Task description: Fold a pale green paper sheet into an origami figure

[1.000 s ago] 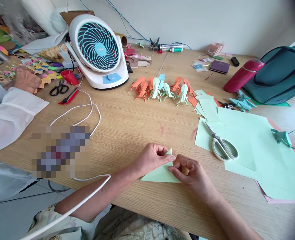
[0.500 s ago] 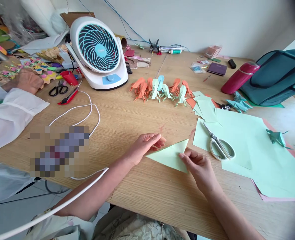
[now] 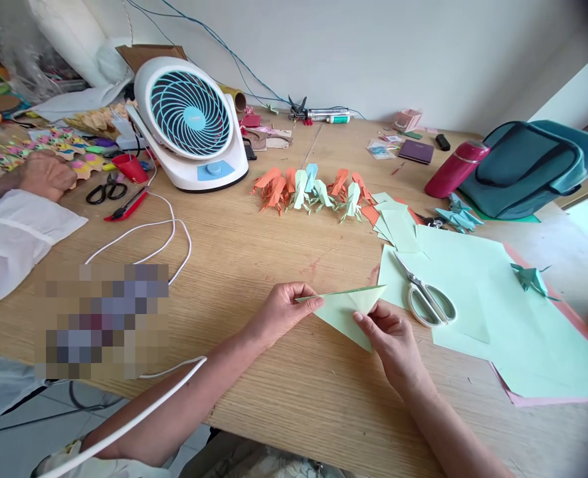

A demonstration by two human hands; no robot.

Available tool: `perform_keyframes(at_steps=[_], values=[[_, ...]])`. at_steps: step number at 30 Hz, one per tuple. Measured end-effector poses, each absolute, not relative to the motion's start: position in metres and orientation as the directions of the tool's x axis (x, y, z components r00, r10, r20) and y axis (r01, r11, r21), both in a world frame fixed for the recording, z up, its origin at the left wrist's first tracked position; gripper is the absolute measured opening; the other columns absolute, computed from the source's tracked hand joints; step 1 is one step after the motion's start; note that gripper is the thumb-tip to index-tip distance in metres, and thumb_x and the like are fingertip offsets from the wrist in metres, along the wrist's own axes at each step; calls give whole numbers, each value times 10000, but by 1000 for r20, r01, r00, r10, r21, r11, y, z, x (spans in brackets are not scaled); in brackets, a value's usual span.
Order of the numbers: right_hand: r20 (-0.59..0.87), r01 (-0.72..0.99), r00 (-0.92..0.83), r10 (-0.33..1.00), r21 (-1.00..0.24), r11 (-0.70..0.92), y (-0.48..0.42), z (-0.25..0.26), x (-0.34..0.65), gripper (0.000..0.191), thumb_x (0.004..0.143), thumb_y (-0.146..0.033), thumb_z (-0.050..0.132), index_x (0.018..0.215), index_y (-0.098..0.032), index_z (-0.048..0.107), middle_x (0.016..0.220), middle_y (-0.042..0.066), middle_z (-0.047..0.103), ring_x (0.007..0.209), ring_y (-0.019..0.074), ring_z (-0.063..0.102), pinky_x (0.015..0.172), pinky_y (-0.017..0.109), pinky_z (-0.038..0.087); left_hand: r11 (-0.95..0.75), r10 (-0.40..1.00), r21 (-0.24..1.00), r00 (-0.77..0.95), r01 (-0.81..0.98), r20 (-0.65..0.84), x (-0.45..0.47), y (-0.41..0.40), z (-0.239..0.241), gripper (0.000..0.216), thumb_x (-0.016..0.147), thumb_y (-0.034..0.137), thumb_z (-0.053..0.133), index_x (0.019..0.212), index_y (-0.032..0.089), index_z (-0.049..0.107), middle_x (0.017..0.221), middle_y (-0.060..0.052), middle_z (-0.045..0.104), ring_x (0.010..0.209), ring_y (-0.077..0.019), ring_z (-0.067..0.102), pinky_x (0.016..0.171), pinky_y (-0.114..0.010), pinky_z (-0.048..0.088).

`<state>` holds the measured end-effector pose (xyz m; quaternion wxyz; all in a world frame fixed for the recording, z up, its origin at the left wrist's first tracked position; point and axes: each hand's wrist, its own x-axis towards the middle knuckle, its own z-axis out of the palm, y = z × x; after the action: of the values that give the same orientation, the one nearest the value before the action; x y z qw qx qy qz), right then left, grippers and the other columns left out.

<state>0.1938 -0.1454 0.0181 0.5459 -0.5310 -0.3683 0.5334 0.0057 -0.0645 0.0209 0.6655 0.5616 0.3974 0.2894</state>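
Observation:
A pale green sheet of paper (image 3: 341, 315), folded into a triangle, is held just above the wooden table between my two hands. My left hand (image 3: 286, 312) pinches its left corner, thumb on top. On the right side, my right hand (image 3: 391, 335) grips the paper between thumb and fingers, and the upper right point sticks out past them. Scissors with white handles (image 3: 430, 302) lie right of my right hand on large pale green sheets (image 3: 473, 279). Behind stand several folded paper figures (image 3: 313, 189) in orange, pale green and blue.
A white fan (image 3: 191, 126) stands at the back left, its white cord (image 3: 174, 226) looped on the table. Small cut sheets (image 3: 398, 226), a pink flask (image 3: 457, 169) and a teal bag (image 3: 517, 172) are at right. A co-worker's hand (image 3: 49, 176) rests far left.
My left hand has moved from beside the paper onto its left corner and now pinches it. The paper is tilted more, and the camera view has shifted slightly.

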Motion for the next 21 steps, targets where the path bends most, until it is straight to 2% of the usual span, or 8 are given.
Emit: perform_keyframes(at_steps=[2, 5, 8, 12, 16, 21], values=[[-203, -173, 122, 972, -968, -180, -146, 16, 193, 284, 727, -472, 782, 797, -211, 696, 797, 52, 719, 743, 213, 640, 714, 336, 517, 177, 819, 981, 540, 85, -194, 7, -67, 21, 310, 778, 426, 700, 705, 136, 619, 657, 29, 552, 615, -89, 466, 600, -218, 358], [-245, -72, 148, 958, -969, -236, -147, 13, 192, 349, 707, -516, 779, 766, -177, 720, 771, 80, 733, 715, 238, 653, 663, 345, 518, 140, 798, 983, 575, 118, -182, 8, -71, 20, 295, 783, 421, 695, 727, 138, 634, 665, 32, 555, 600, -88, 456, 573, -213, 345], [-248, -4, 159, 956, -968, -251, -147, 12, 190, 355, 703, -518, 776, 692, -171, 702, 713, 68, 715, 656, 217, 629, 579, 310, 480, 98, 792, 981, 583, 168, -179, 9, -73, 19, 290, 767, 413, 712, 708, 139, 634, 612, 48, 508, 566, -77, 406, 535, -205, 296], [-225, -25, 122, 967, -974, -223, -147, 13, 190, 321, 708, -499, 774, 704, -185, 706, 704, 56, 701, 662, 208, 612, 582, 302, 466, 82, 822, 979, 543, 186, -172, 8, -72, 21, 289, 758, 405, 713, 671, 140, 636, 610, 42, 526, 569, -81, 416, 542, -206, 303], [-233, -66, 166, 958, -972, -225, -146, 10, 194, 353, 711, -501, 774, 627, -186, 638, 581, 10, 608, 507, 127, 460, 467, 260, 341, 100, 833, 980, 525, 169, -176, 7, -70, 25, 292, 766, 424, 700, 704, 142, 657, 641, 30, 567, 587, -90, 456, 562, -210, 335], [-194, -17, 150, 969, -981, -194, -147, 10, 198, 405, 772, -527, 717, 606, -178, 596, 557, -9, 528, 530, 114, 402, 499, 260, 314, 116, 847, 980, 498, 163, -183, 6, -68, 27, 292, 746, 414, 725, 678, 139, 654, 633, 31, 575, 591, -87, 461, 578, -208, 351]])
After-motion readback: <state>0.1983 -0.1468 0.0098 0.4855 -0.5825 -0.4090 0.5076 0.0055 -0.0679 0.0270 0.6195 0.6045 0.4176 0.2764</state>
